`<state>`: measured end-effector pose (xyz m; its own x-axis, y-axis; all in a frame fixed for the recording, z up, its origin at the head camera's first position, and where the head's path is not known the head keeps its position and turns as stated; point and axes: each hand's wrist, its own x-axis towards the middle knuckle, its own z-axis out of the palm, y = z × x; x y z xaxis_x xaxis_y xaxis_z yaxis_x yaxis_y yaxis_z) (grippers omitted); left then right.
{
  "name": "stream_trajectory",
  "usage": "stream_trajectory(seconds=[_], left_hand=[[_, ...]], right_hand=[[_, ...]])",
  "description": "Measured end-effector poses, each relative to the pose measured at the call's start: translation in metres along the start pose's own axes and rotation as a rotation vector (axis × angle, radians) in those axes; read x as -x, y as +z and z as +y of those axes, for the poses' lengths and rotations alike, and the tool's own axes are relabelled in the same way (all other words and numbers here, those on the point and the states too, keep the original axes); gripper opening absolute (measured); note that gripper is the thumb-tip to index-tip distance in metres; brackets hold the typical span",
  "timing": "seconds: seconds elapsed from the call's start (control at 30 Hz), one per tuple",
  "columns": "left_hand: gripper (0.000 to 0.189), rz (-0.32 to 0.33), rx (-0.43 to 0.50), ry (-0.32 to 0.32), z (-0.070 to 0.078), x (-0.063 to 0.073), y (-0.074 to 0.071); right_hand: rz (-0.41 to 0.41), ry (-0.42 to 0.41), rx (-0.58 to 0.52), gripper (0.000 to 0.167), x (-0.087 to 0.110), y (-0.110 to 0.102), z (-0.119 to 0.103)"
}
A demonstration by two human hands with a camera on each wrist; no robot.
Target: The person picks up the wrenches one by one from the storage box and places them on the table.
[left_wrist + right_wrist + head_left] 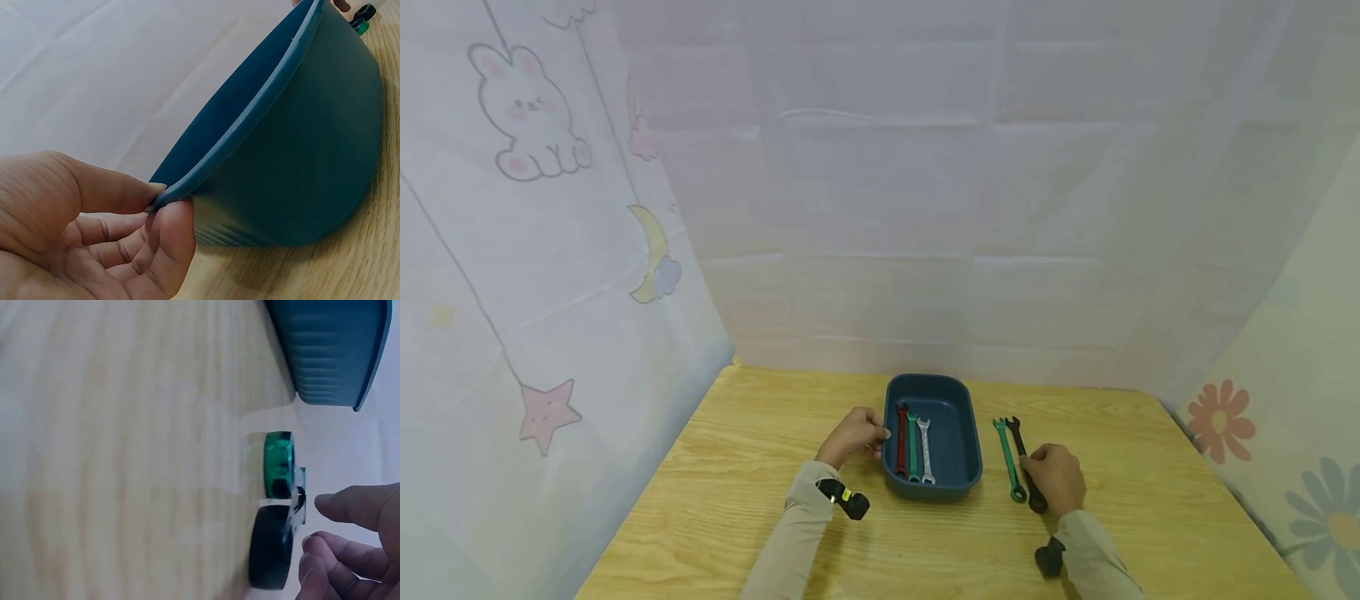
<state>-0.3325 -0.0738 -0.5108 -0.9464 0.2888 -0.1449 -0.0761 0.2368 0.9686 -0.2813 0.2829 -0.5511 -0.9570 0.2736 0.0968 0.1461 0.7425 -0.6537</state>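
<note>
Left fingers tight on blue bin rim, right fingers apart, seemingly above black wrench.

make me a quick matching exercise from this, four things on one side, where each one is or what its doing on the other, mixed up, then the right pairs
Things
1. red wrench
2. black wrench
3. silver wrench
4. left hand

Places or states, as seen in the head view
A. outside the bin, beside a green wrench
B. pinching the rim of the bin
C. inside the bin, nearest its left wall
D. inside the bin, rightmost of the three wrenches there

Right pairs: 1-C, 2-A, 3-D, 4-B
</note>
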Motion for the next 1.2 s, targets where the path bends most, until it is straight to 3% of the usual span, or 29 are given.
stream_trajectory(seconds=[0.67, 1.2], left_hand=[[0.006, 0.012, -0.050, -0.004, -0.001, 0.000, 0.000], [0.012, -0.014, -0.033, 0.016, -0.001, 0.000, -0.002]], right_hand=[[0.083, -0.103, -0.048, 0.023, 0.004, 0.001, -0.013], [0.141, -0.142, -0.087, 0.020, 0.002, -0.001, -0.026]])
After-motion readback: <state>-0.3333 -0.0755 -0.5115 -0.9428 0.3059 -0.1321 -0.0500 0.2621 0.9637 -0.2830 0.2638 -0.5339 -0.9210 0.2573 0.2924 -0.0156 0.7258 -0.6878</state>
